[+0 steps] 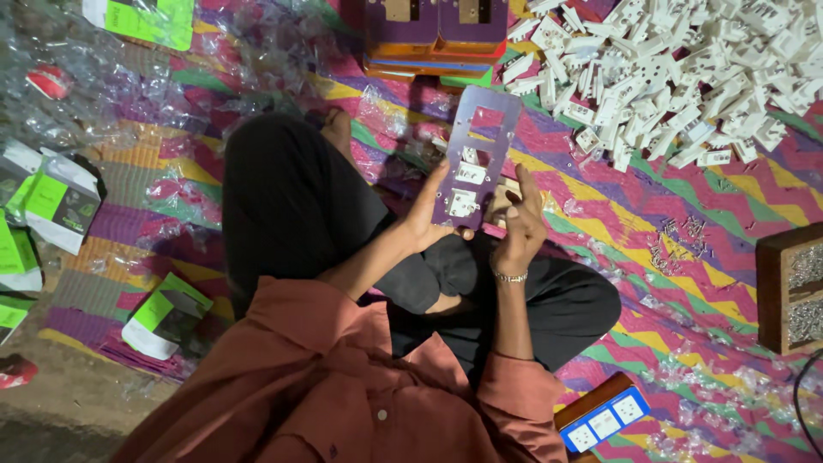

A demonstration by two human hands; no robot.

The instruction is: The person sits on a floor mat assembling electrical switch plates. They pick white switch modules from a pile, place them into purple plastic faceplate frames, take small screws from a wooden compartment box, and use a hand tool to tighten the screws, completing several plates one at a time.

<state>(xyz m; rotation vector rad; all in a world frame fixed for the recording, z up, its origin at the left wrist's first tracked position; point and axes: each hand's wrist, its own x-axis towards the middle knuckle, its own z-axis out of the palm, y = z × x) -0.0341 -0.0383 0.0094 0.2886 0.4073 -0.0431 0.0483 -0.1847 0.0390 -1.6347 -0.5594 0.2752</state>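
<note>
1. Person is sitting cross-legged on a striped woven mat (686, 214), rust shirt, dark trousers, viewed from above.
2. Left hand (426, 219) is gripping the lower left edge of a purple panel plate (477, 154), fingers curled round the edge.
3. Right hand (519, 225), w/ a bracelet at the wrist, is closing on the plate's lower right side; thumb and fingers are touching it. Whether it is also pinching a small part: cannot tell.
4. Plate is being held upright-ish over the lap, approx centre of view. Two white socket modules (464, 189) are sitting in its lower cut-outs; upper cut-outs are showing mat through them.
5. Surroundings: large heap of white modules (677, 69) is lying upper right, well apart from the hands; stack of purple plates (437, 34) just beyond the held plate.
6. Scatter of small screws (677, 244) is lying on the mat right of the knee; wooden box (789, 287) of screws at right edge.
7. Finished blue switchboard (604, 420) is lying near the right elbow.
8. Green-and-white cartons (51, 201) and clear plastic wrappers (129, 94) are littering the left side.
</note>
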